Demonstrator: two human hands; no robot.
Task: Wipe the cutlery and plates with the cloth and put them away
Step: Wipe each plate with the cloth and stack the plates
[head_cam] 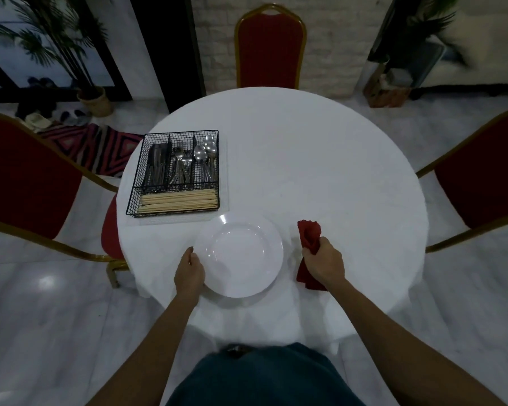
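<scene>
White round plate [241, 256] lies flat near the front edge of the white-clothed round table [320, 159]. Left hand [189, 272] grips its left rim. Right hand [324, 263] is clenched around the red fabric cloth [309, 235], just right of the plate. Black wire cutlery basket [134, 197] stands behind-left.

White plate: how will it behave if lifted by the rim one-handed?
Probably rigid: the white plate has a crisp, even rim. Glare on its glossy face suggests it could slip from the left hand, which holds only the rim; the right hand grips the red cloth. Material unclear; treat as breakable.
</scene>
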